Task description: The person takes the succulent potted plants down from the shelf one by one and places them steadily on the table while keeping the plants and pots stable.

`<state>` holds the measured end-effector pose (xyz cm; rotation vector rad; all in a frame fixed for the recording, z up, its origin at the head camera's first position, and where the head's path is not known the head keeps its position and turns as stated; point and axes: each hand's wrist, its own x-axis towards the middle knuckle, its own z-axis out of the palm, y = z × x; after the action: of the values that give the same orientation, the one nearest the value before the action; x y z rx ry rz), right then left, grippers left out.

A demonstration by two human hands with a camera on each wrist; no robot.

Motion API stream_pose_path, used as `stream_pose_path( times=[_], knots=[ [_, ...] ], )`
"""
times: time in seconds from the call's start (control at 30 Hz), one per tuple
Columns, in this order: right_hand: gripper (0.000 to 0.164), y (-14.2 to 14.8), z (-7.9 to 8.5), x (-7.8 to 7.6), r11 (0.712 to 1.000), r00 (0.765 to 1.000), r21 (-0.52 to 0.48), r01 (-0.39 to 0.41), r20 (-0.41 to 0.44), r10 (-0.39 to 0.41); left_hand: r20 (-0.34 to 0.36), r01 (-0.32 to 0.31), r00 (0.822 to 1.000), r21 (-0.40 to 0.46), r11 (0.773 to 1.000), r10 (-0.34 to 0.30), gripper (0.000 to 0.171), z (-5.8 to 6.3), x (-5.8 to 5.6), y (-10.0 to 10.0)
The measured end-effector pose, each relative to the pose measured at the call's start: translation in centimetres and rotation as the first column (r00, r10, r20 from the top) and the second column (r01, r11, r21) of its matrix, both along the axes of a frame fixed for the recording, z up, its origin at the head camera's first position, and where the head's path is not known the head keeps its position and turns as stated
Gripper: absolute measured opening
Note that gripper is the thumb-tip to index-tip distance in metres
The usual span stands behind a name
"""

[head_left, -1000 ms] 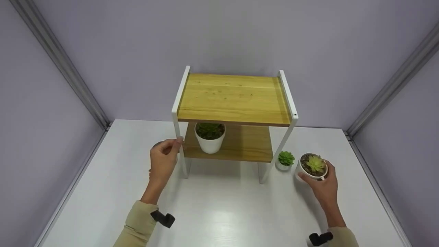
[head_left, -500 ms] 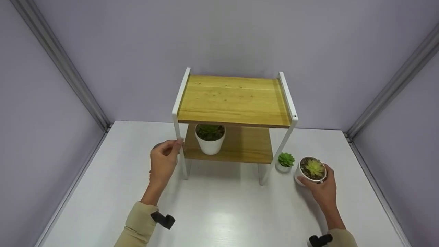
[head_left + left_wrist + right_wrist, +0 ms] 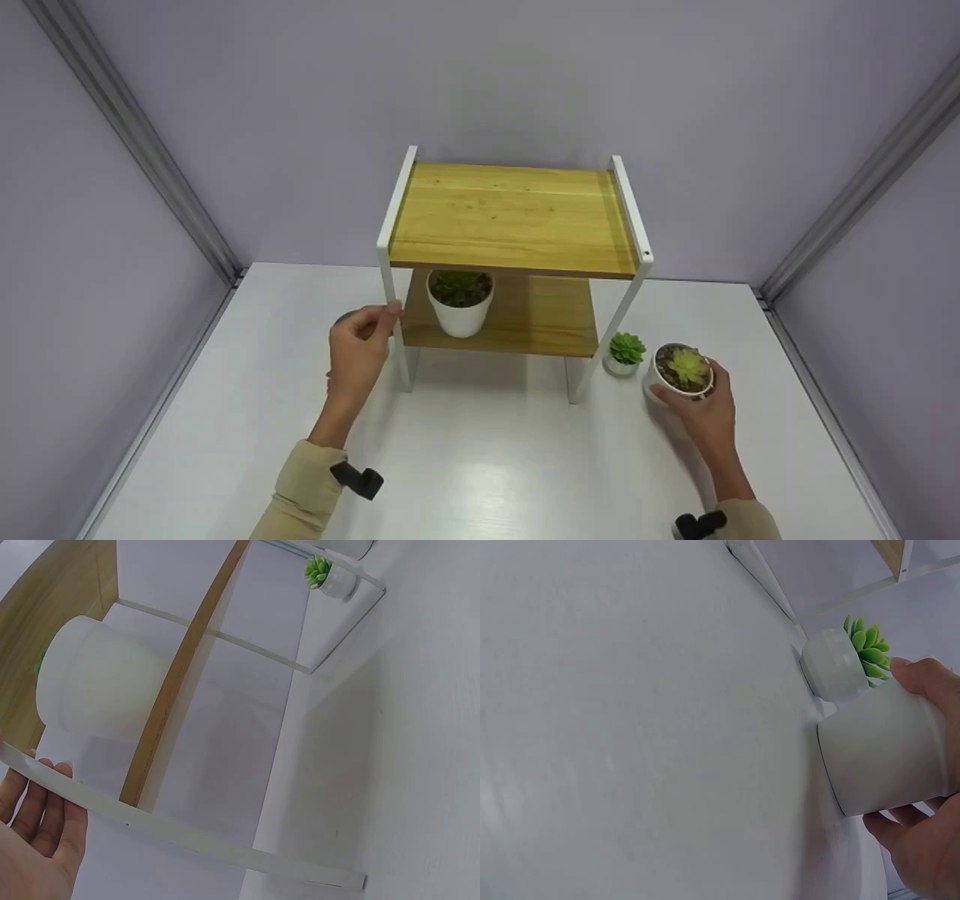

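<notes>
My right hand (image 3: 705, 405) grips a white pot (image 3: 885, 750) around its sides, thumb on one side and fingers on the other. A pale yellow-green succulent (image 3: 687, 367) sits in that pot, in dark gravel. The pot stands upright, its base right at the table surface in the right wrist view. Beside it is a smaller white pot with a bright green succulent (image 3: 626, 349). My left hand (image 3: 357, 356) pinches the front left post of a two-tier shelf (image 3: 517, 217); in the left wrist view its fingers (image 3: 52, 825) lie behind the white post.
On the shelf's lower wooden board (image 3: 555, 315), toward the left, stands a larger white pot (image 3: 461, 319) with a dark green succulent, partly under the upper board. The white table (image 3: 480, 465) is bounded by pale walls at the back and both sides.
The pot in my right hand has come down slightly toward the table and levelled a little, then stayed put for the last half second. My left hand keeps its place on the shelf post.
</notes>
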<state>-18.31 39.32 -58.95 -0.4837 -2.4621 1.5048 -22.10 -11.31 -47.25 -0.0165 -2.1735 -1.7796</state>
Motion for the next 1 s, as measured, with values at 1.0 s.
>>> stream_pose_path(
  times=[1.0],
  knots=[
    [0.115,-0.8,0.43,0.07,0.999,0.999,-0.035,0.018,-0.045,-0.02,0.013,0.008,1.0,0.024,1.0,-0.008,0.039,0.1,-0.04,0.02]
  ],
)
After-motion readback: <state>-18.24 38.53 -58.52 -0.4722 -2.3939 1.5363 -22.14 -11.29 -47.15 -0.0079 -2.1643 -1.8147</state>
